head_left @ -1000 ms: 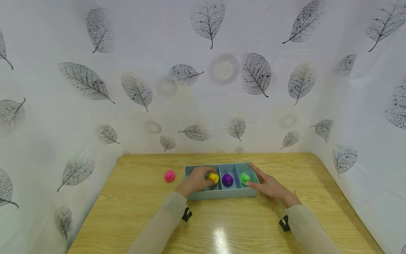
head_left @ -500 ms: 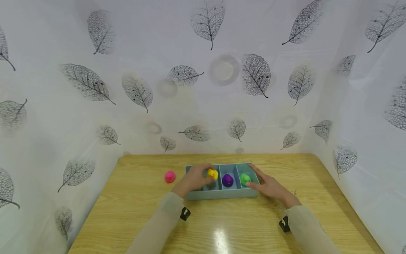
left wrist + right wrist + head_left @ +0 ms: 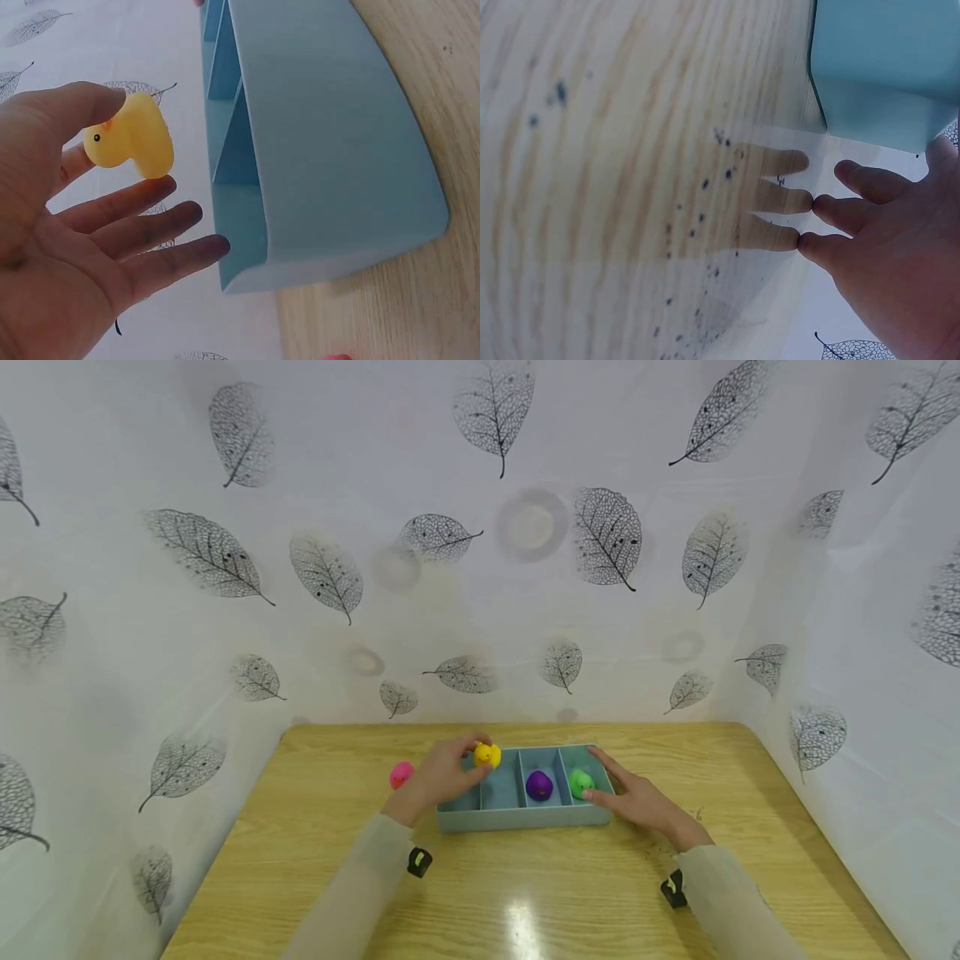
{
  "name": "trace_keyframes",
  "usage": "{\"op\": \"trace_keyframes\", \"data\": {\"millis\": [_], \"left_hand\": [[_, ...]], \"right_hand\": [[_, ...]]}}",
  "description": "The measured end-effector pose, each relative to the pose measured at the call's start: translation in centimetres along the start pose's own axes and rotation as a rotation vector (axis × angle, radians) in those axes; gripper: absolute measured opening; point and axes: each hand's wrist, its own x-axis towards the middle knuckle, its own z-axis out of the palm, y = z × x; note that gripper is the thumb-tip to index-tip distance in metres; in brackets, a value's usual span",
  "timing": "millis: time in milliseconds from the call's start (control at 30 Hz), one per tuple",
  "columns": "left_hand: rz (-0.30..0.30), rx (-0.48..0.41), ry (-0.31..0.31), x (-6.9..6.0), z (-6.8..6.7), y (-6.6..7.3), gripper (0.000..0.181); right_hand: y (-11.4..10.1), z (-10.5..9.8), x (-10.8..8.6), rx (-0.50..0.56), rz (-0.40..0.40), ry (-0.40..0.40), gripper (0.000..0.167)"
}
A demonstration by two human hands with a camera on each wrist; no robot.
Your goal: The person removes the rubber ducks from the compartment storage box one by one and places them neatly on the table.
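Observation:
My left hand pinches a yellow rubber duck between thumb and fingers, raised above the left part of a blue-grey divided box. In the left wrist view the duck sits at the fingertips, the other fingers spread. A purple rubber duck lies in the compartment right of the middle, and a green rubber duck in the rightmost one. My right hand rests at the box's right end, thumb and index finger spread at its rim. In the right wrist view its other fingers touch the table.
A pink rubber duck sits on the wooden table left of the box, partly behind the left hand. A white curtain with leaf prints encloses the table at the back and sides.
My left hand has lifted the yellow duck out of the compartment left of the purple duck and moved it up and leftward. The right hand and the box have stayed put.

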Motion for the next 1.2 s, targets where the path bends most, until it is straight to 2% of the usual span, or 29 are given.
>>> {"op": "trace_keyframes", "data": {"millis": [300, 433, 567, 667, 967, 1100, 1200], "left_hand": [[0.006, -0.034, 0.072, -0.7, -0.6, -1.1, 0.031], [0.021, -0.067, 0.143, -1.1, -0.8, -1.5, 0.034], [0.05, -0.023, 0.208, -1.5, -1.1, -2.2, 0.038], [0.068, 0.016, 0.223, -1.8, -1.5, -2.8, 0.04], [0.122, 0.035, 0.261, -2.7, -2.9, -4.9, 0.037], [0.094, 0.043, 0.279, -3.2, -3.4, -5.5, 0.039], [0.041, 0.024, 0.283, -3.6, -3.8, -5.8, 0.043]], "right_hand": [[-0.1, 0.0, -0.2, 0.011, 0.006, -0.004, 0.084], [-0.2, -0.1, -0.2, 0.006, 0.003, -0.006, 0.084], [-0.1, 0.0, -0.1, 0.007, 0.001, -0.006, 0.085], [-0.1, 0.0, -0.1, 0.01, 0.004, -0.007, 0.085], [-0.1, 0.0, -0.1, 0.011, -0.002, -0.004, 0.086], [-0.1, 0.0, -0.2, 0.007, -0.007, -0.003, 0.086], [-0.2, 0.0, -0.2, 0.01, -0.005, -0.002, 0.087]]}}
